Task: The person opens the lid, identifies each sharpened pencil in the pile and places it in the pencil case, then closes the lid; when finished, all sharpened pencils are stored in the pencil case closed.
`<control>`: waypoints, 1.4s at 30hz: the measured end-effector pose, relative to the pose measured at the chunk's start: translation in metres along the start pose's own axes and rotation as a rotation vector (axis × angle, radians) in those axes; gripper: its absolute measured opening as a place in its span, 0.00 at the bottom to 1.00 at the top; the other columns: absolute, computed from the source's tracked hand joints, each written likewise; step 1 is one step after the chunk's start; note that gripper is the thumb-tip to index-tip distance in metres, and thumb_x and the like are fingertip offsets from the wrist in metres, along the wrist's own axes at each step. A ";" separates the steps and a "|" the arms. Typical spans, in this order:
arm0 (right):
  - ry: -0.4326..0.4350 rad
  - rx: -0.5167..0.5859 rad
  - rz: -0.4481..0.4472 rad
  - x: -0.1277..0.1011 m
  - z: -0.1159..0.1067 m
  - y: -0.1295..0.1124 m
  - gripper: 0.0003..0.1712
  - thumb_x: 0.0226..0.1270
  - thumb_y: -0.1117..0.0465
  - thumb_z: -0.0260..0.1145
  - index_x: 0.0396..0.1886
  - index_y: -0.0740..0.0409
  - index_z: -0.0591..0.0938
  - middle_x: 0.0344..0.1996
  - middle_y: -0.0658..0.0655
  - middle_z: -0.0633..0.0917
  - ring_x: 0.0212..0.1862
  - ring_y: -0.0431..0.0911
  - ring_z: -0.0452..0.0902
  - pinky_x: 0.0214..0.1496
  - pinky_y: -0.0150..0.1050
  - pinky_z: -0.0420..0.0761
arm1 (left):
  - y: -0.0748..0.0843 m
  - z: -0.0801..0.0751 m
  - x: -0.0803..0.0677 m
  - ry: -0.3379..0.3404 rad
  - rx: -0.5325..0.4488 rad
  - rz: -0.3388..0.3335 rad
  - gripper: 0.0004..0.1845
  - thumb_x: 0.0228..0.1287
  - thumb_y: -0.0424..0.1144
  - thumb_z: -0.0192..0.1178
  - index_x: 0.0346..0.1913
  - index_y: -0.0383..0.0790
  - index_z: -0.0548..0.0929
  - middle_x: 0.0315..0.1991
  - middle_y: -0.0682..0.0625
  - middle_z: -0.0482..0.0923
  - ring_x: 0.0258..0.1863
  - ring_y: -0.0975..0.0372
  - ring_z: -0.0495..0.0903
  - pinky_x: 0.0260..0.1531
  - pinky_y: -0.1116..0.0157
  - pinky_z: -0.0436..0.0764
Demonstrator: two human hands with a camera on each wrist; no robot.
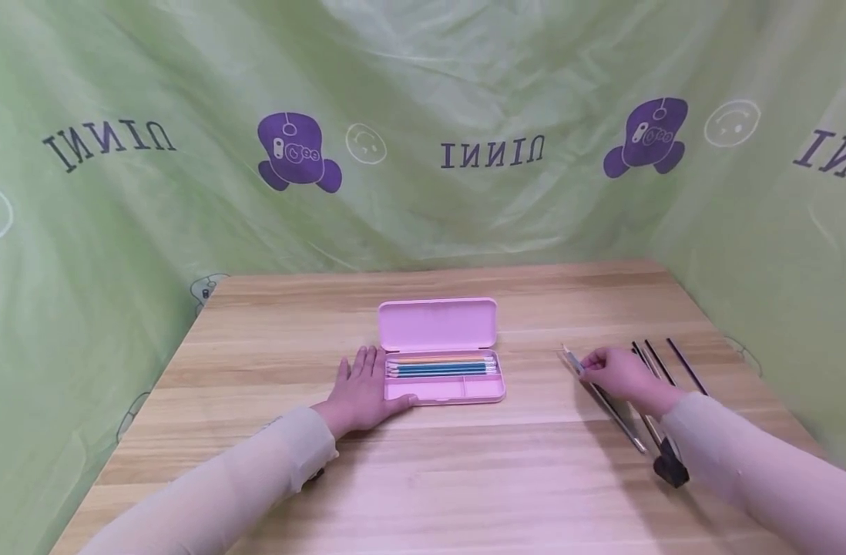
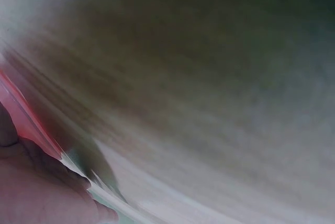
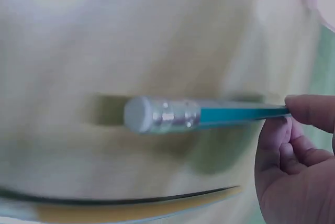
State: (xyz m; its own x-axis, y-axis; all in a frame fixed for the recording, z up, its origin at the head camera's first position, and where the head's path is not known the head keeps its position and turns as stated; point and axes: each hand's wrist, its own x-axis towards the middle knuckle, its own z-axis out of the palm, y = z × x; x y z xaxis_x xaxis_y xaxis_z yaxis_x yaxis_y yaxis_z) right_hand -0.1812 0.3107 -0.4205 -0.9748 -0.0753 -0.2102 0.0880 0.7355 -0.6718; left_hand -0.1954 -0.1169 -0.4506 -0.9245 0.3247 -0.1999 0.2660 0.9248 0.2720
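Observation:
An open pink pencil case (image 1: 442, 362) lies mid-table with several pencils (image 1: 441, 365) in its tray. My left hand (image 1: 363, 389) lies flat on the table, fingers straight, touching the case's left end. My right hand (image 1: 620, 374) pinches a teal pencil (image 1: 603, 397) with a metal ferrule and eraser (image 3: 157, 114), just above the table to the right of the case. In the right wrist view the fingers (image 3: 309, 110) grip the teal shaft (image 3: 241, 114). The left wrist view is blurred; only my palm (image 2: 36, 187) and a pink edge (image 2: 26, 116) show.
Several dark pencils (image 1: 673, 362) lie on the wooden table (image 1: 464, 462) right of my right hand. A small black object (image 1: 671, 467) sits near my right forearm. Green printed sheeting (image 1: 423, 131) surrounds the table on three sides.

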 end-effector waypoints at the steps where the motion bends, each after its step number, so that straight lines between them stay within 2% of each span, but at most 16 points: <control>1: -0.010 0.047 -0.001 0.002 -0.002 -0.004 0.15 0.72 0.68 0.64 0.50 0.78 0.78 0.42 0.65 0.83 0.47 0.55 0.80 0.51 0.49 0.82 | 0.001 -0.001 -0.001 -0.002 0.000 -0.001 0.61 0.68 0.74 0.51 0.82 0.28 0.44 0.81 0.30 0.40 0.81 0.41 0.38 0.76 0.40 0.35; 4: -0.040 0.206 -0.038 0.010 -0.007 -0.015 0.19 0.75 0.69 0.60 0.57 0.82 0.73 0.48 0.69 0.81 0.50 0.54 0.78 0.52 0.41 0.82 | 0.003 -0.003 -0.004 0.000 0.001 -0.002 0.60 0.68 0.74 0.52 0.82 0.27 0.45 0.81 0.30 0.41 0.81 0.41 0.38 0.76 0.40 0.36; 8: -0.070 0.394 -0.108 0.023 -0.012 -0.029 0.21 0.79 0.70 0.56 0.62 0.84 0.67 0.48 0.64 0.80 0.47 0.44 0.78 0.50 0.32 0.81 | 0.002 -0.001 -0.004 0.004 -0.012 -0.001 0.60 0.69 0.74 0.52 0.82 0.28 0.45 0.82 0.31 0.41 0.81 0.42 0.38 0.76 0.40 0.36; 12: -0.083 0.481 -0.159 0.034 -0.011 -0.046 0.20 0.80 0.70 0.55 0.61 0.82 0.68 0.43 0.54 0.80 0.42 0.38 0.78 0.49 0.31 0.81 | 0.001 0.002 -0.003 0.009 -0.020 0.002 0.60 0.68 0.74 0.51 0.82 0.29 0.44 0.82 0.31 0.40 0.81 0.42 0.37 0.76 0.40 0.35; 15: -0.100 0.506 -0.181 0.040 -0.008 -0.062 0.19 0.80 0.69 0.55 0.61 0.81 0.69 0.42 0.54 0.80 0.41 0.38 0.78 0.49 0.31 0.81 | 0.000 0.003 -0.002 0.014 -0.021 0.006 0.61 0.68 0.74 0.52 0.82 0.28 0.45 0.81 0.30 0.41 0.81 0.41 0.38 0.76 0.40 0.35; 21: -0.131 0.495 -0.226 0.051 0.003 -0.092 0.19 0.80 0.69 0.55 0.62 0.80 0.70 0.43 0.57 0.80 0.43 0.40 0.77 0.50 0.32 0.80 | 0.000 0.003 0.000 0.005 -0.009 0.003 0.61 0.68 0.74 0.51 0.82 0.29 0.44 0.82 0.31 0.40 0.81 0.42 0.37 0.76 0.40 0.35; 23: -0.141 0.482 -0.232 0.054 0.008 -0.101 0.20 0.79 0.70 0.55 0.63 0.81 0.71 0.46 0.61 0.81 0.45 0.42 0.78 0.53 0.34 0.80 | -0.001 0.003 0.000 0.004 -0.005 0.001 0.60 0.68 0.74 0.50 0.82 0.29 0.43 0.82 0.32 0.40 0.81 0.43 0.36 0.76 0.40 0.34; 28: -0.141 0.360 -0.254 0.061 0.024 -0.119 0.20 0.79 0.68 0.57 0.63 0.78 0.75 0.54 0.71 0.82 0.52 0.53 0.79 0.57 0.42 0.79 | 0.000 0.002 -0.002 0.009 0.001 -0.001 0.60 0.68 0.74 0.51 0.82 0.29 0.45 0.82 0.32 0.42 0.81 0.43 0.38 0.76 0.40 0.36; 31: -0.122 0.271 -0.272 0.064 0.033 -0.130 0.18 0.79 0.67 0.60 0.61 0.75 0.79 0.53 0.70 0.83 0.52 0.55 0.78 0.55 0.43 0.79 | 0.002 0.001 -0.004 0.010 0.002 -0.001 0.60 0.68 0.75 0.51 0.82 0.28 0.45 0.82 0.32 0.43 0.81 0.42 0.39 0.76 0.40 0.38; 34: -0.111 0.211 -0.301 0.066 0.042 -0.143 0.17 0.78 0.66 0.62 0.59 0.72 0.81 0.50 0.67 0.85 0.49 0.53 0.78 0.52 0.44 0.79 | 0.003 -0.001 -0.006 0.010 0.000 -0.004 0.61 0.68 0.74 0.52 0.82 0.28 0.46 0.82 0.31 0.43 0.81 0.42 0.40 0.76 0.39 0.38; 42: -0.147 0.071 -0.398 0.073 0.069 -0.168 0.13 0.76 0.66 0.63 0.54 0.68 0.85 0.44 0.60 0.87 0.44 0.47 0.79 0.50 0.41 0.80 | 0.003 -0.003 -0.005 0.008 0.005 -0.013 0.60 0.68 0.75 0.51 0.82 0.29 0.46 0.82 0.33 0.44 0.81 0.43 0.39 0.76 0.40 0.38</control>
State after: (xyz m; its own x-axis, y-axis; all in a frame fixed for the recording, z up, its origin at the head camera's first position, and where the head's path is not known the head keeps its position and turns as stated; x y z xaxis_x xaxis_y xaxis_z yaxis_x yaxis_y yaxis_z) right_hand -0.2535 0.1348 -0.3719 -0.8966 -0.4424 -0.0203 -0.2698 0.5822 -0.7670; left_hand -0.1912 -0.1162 -0.4462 -0.9298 0.3114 -0.1961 0.2557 0.9299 0.2645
